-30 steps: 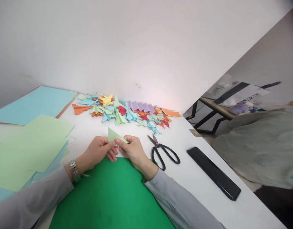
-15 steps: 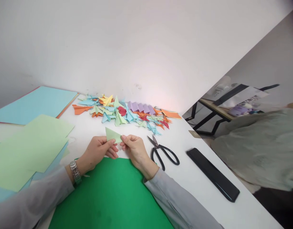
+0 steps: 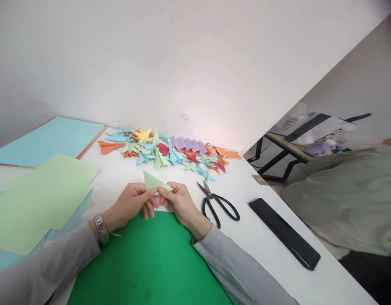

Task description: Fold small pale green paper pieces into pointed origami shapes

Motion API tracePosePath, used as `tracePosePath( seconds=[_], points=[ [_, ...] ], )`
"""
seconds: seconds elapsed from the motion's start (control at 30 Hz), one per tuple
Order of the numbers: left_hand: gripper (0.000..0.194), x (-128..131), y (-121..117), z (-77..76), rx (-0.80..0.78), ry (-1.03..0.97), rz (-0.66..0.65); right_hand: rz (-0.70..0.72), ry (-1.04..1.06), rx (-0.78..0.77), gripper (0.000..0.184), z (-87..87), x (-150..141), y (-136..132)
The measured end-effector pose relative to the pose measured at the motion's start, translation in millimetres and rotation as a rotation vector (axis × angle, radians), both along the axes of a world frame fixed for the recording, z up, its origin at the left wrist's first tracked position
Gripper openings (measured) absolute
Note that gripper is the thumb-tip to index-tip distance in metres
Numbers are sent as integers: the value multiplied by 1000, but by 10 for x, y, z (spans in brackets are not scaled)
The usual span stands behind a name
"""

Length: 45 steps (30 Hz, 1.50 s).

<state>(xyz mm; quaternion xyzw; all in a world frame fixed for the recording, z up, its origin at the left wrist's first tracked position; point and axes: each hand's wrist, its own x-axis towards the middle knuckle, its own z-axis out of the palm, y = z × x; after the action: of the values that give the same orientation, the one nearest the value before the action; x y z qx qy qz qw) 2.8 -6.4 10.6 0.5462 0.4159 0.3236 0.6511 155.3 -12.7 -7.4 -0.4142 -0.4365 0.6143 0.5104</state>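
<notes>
A small light-green sheet of paper folded into a triangle (image 3: 154, 182) is held up between my two hands, just beyond the far edge of a green sheet (image 3: 147, 258). My left hand (image 3: 135, 200) pinches its lower left edge between thumb and fingers. On the other side, my right hand (image 3: 179, 201) grips the lower edge, its thumb lying along the paper near the left thumb. The fingers behind the paper are partly hidden. Black-handled scissors (image 3: 211, 199) lie slightly opened to the right of my right hand.
Many colourful folded paper pieces (image 3: 160, 154) are heaped along the wall. Light-green sheets (image 3: 46, 199) and a blue sheet (image 3: 52, 142) lie at left. A long black object (image 3: 284, 233) rests at right. Beyond the table edge sits a person in a grey-green garment (image 3: 344, 199).
My right thumb has slid left along the lower edge toward my left thumb, uncovering the paper's right tip. The folded paper has shifted slightly right.
</notes>
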Motion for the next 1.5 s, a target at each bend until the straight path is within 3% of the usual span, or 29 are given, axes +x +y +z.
tracePosePath(
  seconds=[0.17,0.33,0.4,0.53,0.6,0.73,1.03,1.27,1.4,1.5],
  points=[
    [39,-6,30,7,-61,-45,24,-10,42,-10,34,-14,-4,22],
    [35,-31,43,48,-106,-114,139,-235,115,-50,31,-20,23,63],
    [34,-41,37,58,-109,-129,187,-257,171,-64,32,-24,33,76],
    [37,-35,14,32,-69,-66,88,-113,65,53,45,-17,5,39],
    [37,-26,7,5,-43,-29,23,-46,-99,54,39,-3,-20,-1],
    [32,-23,13,-36,2,-2,-44,-34,-251,50,40,31,-48,-58],
    [30,-19,18,-26,48,73,-7,-42,-275,28,40,24,-51,-54],
    [33,-9,4,9,33,85,51,-131,-92,-26,41,-10,-38,-18],
    [35,-32,0,10,36,92,14,-125,-44,15,40,-27,-22,-17],
    [34,-60,-3,2,42,131,-60,-44,-88,20,37,-11,-6,-34]
  ],
)
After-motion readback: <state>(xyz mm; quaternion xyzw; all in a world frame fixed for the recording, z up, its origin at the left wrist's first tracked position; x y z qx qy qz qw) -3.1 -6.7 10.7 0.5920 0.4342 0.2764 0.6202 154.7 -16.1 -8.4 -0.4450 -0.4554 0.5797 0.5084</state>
